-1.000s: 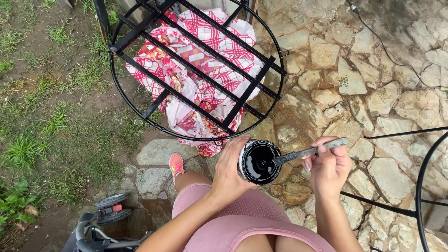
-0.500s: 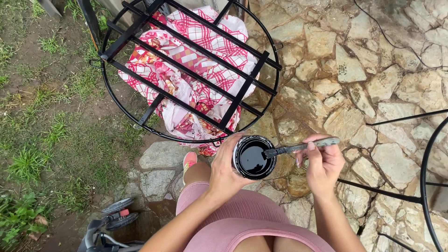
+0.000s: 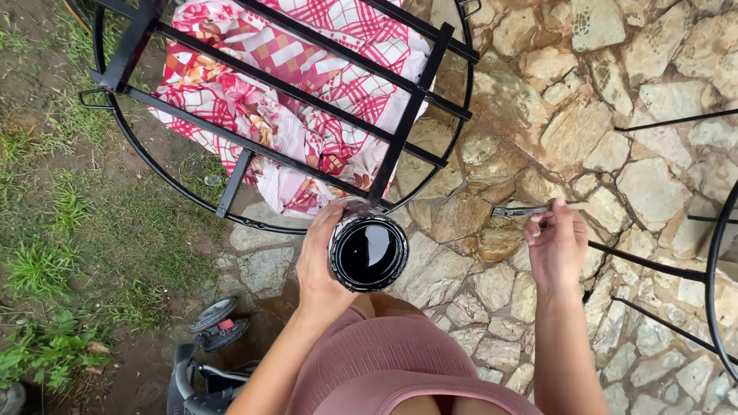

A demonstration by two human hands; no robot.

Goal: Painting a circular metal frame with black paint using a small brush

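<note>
Two hands, each closed on one thing. My left hand (image 3: 323, 265) wraps the side of a can (image 3: 369, 253), fingers curled round its wall, thumb side toward me; the can sits upright above my knee, its mouth showing a glossy black pool. My right hand (image 3: 555, 244) pinches a brush (image 3: 530, 209), clear of the can and off to its right, bristle end pointing left over the stones. Most of the handle is hidden in my fingers, and I cannot make out how wet the bristles are.

Just beyond the can, one round black frame (image 3: 419, 100) stands on its bars, its near rim almost at the can's far edge; its top is cut off by the picture. One pink and red cloth (image 3: 307, 92) lies under it, partly masked by the bars. At the right edge a second black frame (image 3: 715, 253) shows only as an arc and two rods. Stone paving (image 3: 653, 177) lies open between the two frames; grass (image 3: 54, 253) fills the left. One wheeled thing (image 3: 215, 323) near my left leg is too cropped to identify.
</note>
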